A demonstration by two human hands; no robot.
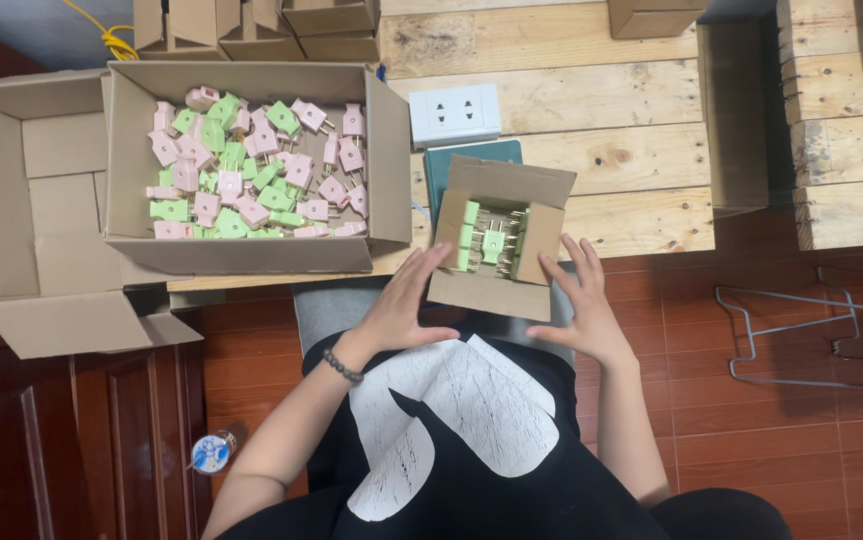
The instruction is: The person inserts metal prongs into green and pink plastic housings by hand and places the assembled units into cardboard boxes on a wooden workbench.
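A small open cardboard box (492, 292) rests at the table's near edge, over my lap, with green plugs (493, 243) packed inside it. My left hand (407, 305) touches the box's left side with its fingers spread. On the right side my right hand (579, 300) lies against the box, fingers apart. Neither hand grips anything. A large cardboard box (252, 255) at the left holds several loose pink and green plugs (252, 170).
A white wall socket plate (455, 113) and a dark green book (442, 165) lie behind the small box on the wooden pallet table (632, 130). An open cardboard box (12, 200) sits far left. Folded small boxes (282, 25) line the back. A wire frame (792, 330) lies on the floor.
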